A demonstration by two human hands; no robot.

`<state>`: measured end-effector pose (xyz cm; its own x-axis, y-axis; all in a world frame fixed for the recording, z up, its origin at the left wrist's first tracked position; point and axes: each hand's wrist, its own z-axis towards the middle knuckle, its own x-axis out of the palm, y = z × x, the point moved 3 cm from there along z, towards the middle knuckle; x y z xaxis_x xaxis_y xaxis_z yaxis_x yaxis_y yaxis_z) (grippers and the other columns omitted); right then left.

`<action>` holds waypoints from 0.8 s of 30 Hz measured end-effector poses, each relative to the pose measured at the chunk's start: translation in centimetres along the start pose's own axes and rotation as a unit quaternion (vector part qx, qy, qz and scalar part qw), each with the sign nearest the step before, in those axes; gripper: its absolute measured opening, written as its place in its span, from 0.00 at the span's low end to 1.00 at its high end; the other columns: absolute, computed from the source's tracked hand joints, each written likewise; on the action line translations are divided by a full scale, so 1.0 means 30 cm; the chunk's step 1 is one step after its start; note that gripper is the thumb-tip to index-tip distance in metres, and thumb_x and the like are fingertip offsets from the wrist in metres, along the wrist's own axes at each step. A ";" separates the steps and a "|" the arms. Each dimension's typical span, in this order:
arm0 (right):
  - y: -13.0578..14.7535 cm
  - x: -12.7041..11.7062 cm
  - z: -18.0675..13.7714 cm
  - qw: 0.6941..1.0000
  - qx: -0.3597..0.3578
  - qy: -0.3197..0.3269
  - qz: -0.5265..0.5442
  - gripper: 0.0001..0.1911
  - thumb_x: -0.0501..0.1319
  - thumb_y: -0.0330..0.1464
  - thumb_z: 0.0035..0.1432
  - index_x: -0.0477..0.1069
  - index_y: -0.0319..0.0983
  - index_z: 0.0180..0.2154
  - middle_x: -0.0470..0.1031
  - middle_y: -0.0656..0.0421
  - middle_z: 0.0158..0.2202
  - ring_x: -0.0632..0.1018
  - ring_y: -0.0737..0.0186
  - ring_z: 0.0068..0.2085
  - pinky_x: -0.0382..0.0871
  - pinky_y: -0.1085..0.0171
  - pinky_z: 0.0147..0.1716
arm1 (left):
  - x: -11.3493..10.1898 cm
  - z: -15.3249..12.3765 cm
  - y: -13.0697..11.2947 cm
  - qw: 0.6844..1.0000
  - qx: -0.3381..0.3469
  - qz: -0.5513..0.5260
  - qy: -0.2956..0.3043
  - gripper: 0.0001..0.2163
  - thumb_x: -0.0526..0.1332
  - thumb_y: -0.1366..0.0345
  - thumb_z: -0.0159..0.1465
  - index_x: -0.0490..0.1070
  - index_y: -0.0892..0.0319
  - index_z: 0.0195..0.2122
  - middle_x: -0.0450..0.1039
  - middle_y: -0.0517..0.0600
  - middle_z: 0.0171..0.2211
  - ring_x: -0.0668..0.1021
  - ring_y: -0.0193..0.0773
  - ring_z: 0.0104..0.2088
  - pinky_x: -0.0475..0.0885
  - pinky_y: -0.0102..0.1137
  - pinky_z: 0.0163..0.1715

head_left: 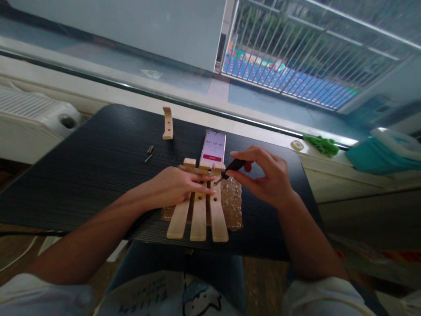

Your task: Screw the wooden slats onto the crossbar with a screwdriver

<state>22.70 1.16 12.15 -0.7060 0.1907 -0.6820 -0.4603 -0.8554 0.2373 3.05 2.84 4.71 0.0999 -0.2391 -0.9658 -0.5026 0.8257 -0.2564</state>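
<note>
A wooden piece of three pale slats [198, 226], joined by a crosspiece at its far end, lies near the table's front edge. My left hand [174, 186] rests flat across the slats, two fingers stretched out and spread towards the right one. Held in the fingers of my right hand [271, 177] is a screwdriver [236, 165] with a black handle. It slants down to the left, its tip at the upper hole of the right slat; whether a screw sits there I cannot tell. Dark holes show lower on the slats.
Bubble wrap [233, 204] over brown material lies under the slats on the black table [98, 175]. Beyond stands a phone [213, 147] showing a timer. A curved wooden piece [168, 123] and several screws [149, 152] lie to the left. A green cloth [322, 145] is on the windowsill.
</note>
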 end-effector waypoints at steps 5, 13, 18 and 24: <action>0.000 0.007 -0.003 1.000 0.011 -0.002 -0.002 0.13 0.65 0.30 0.56 0.68 0.40 0.44 0.74 0.62 0.32 0.72 0.71 0.28 0.69 0.70 0.26 | 0.002 -0.002 0.000 1.000 0.005 -0.004 -0.005 0.32 0.57 0.81 0.57 0.68 0.37 0.56 0.61 0.38 0.63 0.73 0.37 0.58 0.69 0.30 0.55; -0.001 0.003 0.001 0.999 -0.012 0.016 0.027 0.11 0.65 0.31 0.57 0.71 0.39 0.42 0.76 0.59 0.33 0.76 0.68 0.32 0.71 0.68 0.29 | 0.004 -0.001 -0.001 0.999 0.025 -0.005 -0.023 0.32 0.56 0.82 0.56 0.69 0.39 0.56 0.61 0.39 0.63 0.71 0.39 0.59 0.70 0.32 0.55; -0.009 -0.023 0.004 0.996 -0.002 0.069 0.057 0.14 0.62 0.28 0.60 0.70 0.38 0.48 0.77 0.57 0.38 0.76 0.67 0.35 0.72 0.67 0.32 | 0.004 -0.003 0.000 0.999 0.028 -0.005 -0.032 0.32 0.57 0.81 0.55 0.69 0.39 0.56 0.62 0.39 0.62 0.71 0.38 0.59 0.70 0.32 0.55; -0.019 -0.032 -0.004 0.990 0.032 0.101 0.098 0.17 0.59 0.24 0.60 0.69 0.39 0.50 0.78 0.57 0.45 0.77 0.71 0.35 0.72 0.69 0.31 | 0.007 0.000 0.001 1.000 0.017 -0.004 -0.019 0.31 0.56 0.81 0.56 0.69 0.40 0.56 0.63 0.39 0.62 0.72 0.38 0.58 0.71 0.30 0.53</action>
<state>23.70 1.40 12.60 -0.6664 -0.0807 -0.7412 -0.3634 -0.8329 0.4174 3.06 2.82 4.50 0.1370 -0.2270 -0.9642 -0.4722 0.8407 -0.2650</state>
